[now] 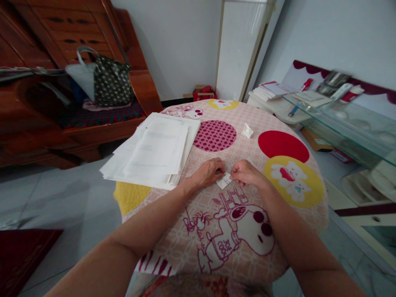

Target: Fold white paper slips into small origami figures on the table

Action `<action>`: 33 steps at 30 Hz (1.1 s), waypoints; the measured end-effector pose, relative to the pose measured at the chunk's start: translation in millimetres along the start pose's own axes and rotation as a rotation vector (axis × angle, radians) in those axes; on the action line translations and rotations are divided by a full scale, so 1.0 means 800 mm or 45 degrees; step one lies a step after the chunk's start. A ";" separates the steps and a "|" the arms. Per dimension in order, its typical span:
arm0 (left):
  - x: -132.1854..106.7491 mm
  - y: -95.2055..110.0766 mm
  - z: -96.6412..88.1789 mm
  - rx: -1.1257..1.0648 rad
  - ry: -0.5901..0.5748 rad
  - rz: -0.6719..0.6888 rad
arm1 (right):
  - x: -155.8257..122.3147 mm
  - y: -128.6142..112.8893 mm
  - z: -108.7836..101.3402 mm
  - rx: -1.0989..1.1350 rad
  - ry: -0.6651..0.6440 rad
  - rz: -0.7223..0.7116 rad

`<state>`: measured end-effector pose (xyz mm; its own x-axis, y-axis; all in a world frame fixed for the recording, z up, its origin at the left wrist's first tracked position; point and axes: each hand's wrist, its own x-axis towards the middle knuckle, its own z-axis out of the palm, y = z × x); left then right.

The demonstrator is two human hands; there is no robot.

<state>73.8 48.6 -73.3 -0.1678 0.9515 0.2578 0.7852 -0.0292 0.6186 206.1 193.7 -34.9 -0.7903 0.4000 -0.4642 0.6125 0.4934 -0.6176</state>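
A small folded piece of white paper point(223, 181) lies on the patterned tablecloth point(198, 206) between my two hands. My left hand point(208, 172) rests at its left edge, fingers curled onto the paper. From the other side, my right hand point(246, 172) pinches the paper's right edge between thumb and fingers. Beyond my hands, to the right, sits a small folded white paper shape point(247, 131). A stack of white paper sheets point(157, 144), the top ones printed, lies to the left of my left hand.
On the right stands a glass-topped cabinet point(349, 123) with cups and papers on it. A wooden bench point(145, 90) with a dotted bag point(111, 80) stands at the left. The table's rounded edge point(324, 214) curves close to my right arm.
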 end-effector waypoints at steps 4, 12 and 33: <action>0.000 -0.001 0.000 0.000 -0.013 0.006 | 0.001 0.006 -0.004 0.114 -0.080 0.031; -0.001 -0.001 0.000 0.011 -0.019 0.019 | 0.001 0.007 -0.002 0.110 -0.022 0.029; -0.002 0.002 -0.001 0.032 -0.025 0.012 | 0.001 0.000 -0.004 -0.070 -0.012 0.092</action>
<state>75.0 46.6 -72.5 -0.1486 0.9571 0.2486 0.8016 -0.0306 0.5970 205.4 196.4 -33.8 -0.7438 0.4291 -0.5124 0.6679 0.5050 -0.5467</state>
